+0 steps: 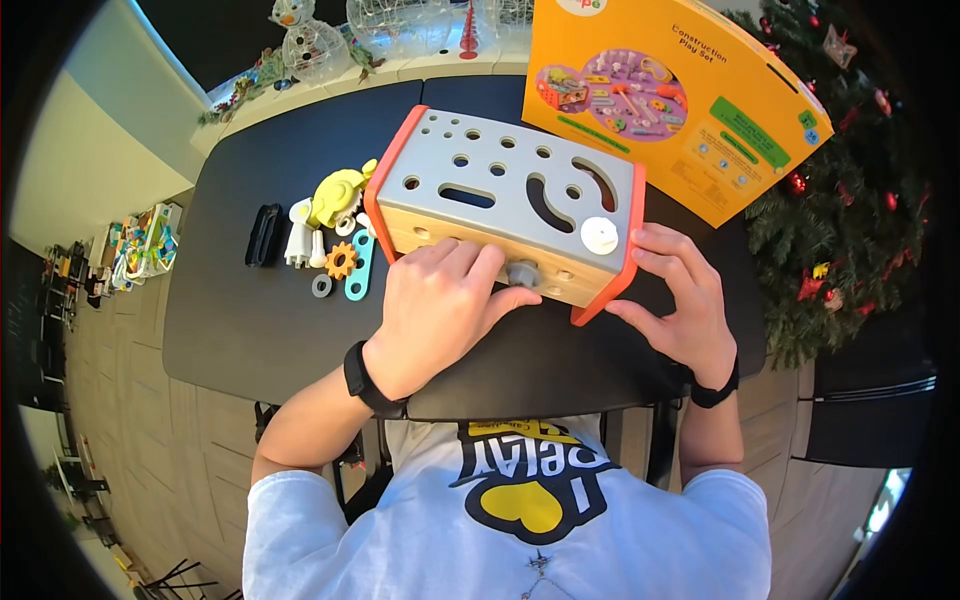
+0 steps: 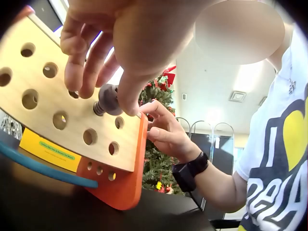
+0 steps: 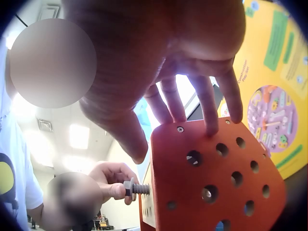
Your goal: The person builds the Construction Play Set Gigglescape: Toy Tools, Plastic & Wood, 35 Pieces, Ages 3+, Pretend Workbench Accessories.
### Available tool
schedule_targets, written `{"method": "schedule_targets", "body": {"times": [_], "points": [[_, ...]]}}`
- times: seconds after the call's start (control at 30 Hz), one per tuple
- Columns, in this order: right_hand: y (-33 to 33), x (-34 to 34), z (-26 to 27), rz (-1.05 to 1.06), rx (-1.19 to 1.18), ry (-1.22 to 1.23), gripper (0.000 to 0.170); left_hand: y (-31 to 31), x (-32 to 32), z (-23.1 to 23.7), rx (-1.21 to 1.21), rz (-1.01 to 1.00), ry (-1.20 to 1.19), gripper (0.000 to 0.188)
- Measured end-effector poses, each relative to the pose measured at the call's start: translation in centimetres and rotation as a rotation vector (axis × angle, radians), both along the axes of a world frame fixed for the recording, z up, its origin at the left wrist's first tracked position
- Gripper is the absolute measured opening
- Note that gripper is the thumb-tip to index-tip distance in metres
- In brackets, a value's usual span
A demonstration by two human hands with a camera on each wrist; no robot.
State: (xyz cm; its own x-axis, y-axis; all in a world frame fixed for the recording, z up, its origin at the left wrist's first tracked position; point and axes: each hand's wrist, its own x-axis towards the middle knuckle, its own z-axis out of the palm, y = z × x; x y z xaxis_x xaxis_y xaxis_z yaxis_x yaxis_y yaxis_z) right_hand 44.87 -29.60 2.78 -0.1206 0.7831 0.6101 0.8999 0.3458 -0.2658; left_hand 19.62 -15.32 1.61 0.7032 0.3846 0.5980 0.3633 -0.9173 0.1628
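Note:
A wooden toy workbench (image 1: 520, 165) with a grey perforated top and orange-red end panels (image 3: 231, 166) stands tilted on the table. A grey toy bolt (image 2: 109, 99) projects from a hole in its near wooden side, part of its thread showing. My left hand (image 1: 435, 305) has thumb and index finger about the bolt's head, while other fingertips (image 2: 87, 91) reach to the wood. At the right end, my right hand (image 1: 685, 290) holds the orange-red panel, fingers along its upper edge and thumb by its front edge. A white round piece (image 1: 600, 235) sits on the grey top.
Left of the workbench lie a yellow-green toy piece (image 1: 338, 196), white pieces (image 1: 300, 240), an orange gear (image 1: 341, 261), a blue strip (image 1: 359, 268), a grey ring (image 1: 321, 286) and a black object (image 1: 264, 236). A yellow box (image 1: 680, 95) stands behind, near a decorated tree (image 1: 840, 200).

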Motion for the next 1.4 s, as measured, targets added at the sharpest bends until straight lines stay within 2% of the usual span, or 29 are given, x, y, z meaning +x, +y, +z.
{"method": "schedule_targets", "body": {"times": [0.17,0.27,0.37,0.4,0.47,0.53,0.57,0.63,0.7,0.73,0.83,0.87,0.9,0.93,1.03,1.17,1.3,1.4], "points": [[0.3,0.2,-0.7,-0.046,0.031,-0.050,0.050,0.0,1.4,-0.1,0.040,0.059,0.023,0.047],[0.2,0.2,-0.6,-0.043,0.025,-0.029,0.050,0.6,1.2,-0.2,0.048,0.026,0.038,0.048],[0.0,0.1,-0.9,-0.055,0.031,0.020,0.054,1.8,-0.2,0.1,-0.025,-0.068,-0.133,0.045],[0.0,0.0,-0.9,-0.083,0.037,0.047,0.056,2.1,-0.9,0.4,-0.013,-0.024,-0.250,0.033],[-0.2,0.6,-1.9,-0.162,0.038,0.135,0.061,3.3,-3.1,0.7,-0.047,0.112,-0.333,0.027],[-0.6,0.9,-2.6,-0.260,-0.084,0.456,0.055,4.7,-4.5,0.4,-0.130,0.198,-0.432,0.028],[-0.7,1.2,-2.6,-0.264,-0.183,0.426,0.053,5.2,-5.3,-0.3,-0.281,0.225,-0.448,0.033],[-0.8,1.6,-2.5,-0.272,-0.377,0.361,0.050,5.8,-6.5,-1.2,-0.469,0.223,-0.274,0.038],[-0.7,1.6,-3.2,-0.202,-0.547,0.416,0.047,6.4,-7.3,-2.2,-0.689,0.185,-0.054,0.047],[-0.5,1.6,-3.5,-0.164,-0.627,0.440,0.047,6.8,-7.3,-3.8,-0.779,0.160,-0.065,0.054],[-0.3,0.9,-3.1,-0.167,-0.709,0.431,0.033,5.1,-6.5,-3.7,-1.013,-0.084,-0.102,0.054],[-0.2,0.8,-3.0,-0.188,-0.746,0.443,0.030,4.7,-6.2,-3.5,-0.953,-0.068,-0.045,0.052],[-0.2,1.0,-3.2,-0.185,-0.684,0.398,0.024,4.7,-6.3,-3.0,-0.926,-0.070,0.016,0.056],[-0.3,1.1,-3.5,-0.205,-0.638,0.412,0.026,4.8,-6.4,-2.7,-0.899,-0.071,0.077,0.060],[-0.4,2.1,-3.5,-0.233,-0.500,0.484,0.033,4.7,-6.5,-3.0,-0.621,-0.165,-0.023,0.077],[-0.7,3.4,-2.3,-0.122,-0.342,0.680,0.048,5.3,-6.9,-2.2,-0.658,-0.337,-0.022,0.106],[-1.3,4.6,-0.9,-0.011,-0.362,0.812,0.068,5.3,-6.6,-2.3,-0.621,-0.384,-0.064,0.117],[-2.1,4.6,-0.3,0.122,-0.367,0.882,0.083,5.3,-6.6,-2.7,-0.655,-0.454,-0.142,0.115]]}}
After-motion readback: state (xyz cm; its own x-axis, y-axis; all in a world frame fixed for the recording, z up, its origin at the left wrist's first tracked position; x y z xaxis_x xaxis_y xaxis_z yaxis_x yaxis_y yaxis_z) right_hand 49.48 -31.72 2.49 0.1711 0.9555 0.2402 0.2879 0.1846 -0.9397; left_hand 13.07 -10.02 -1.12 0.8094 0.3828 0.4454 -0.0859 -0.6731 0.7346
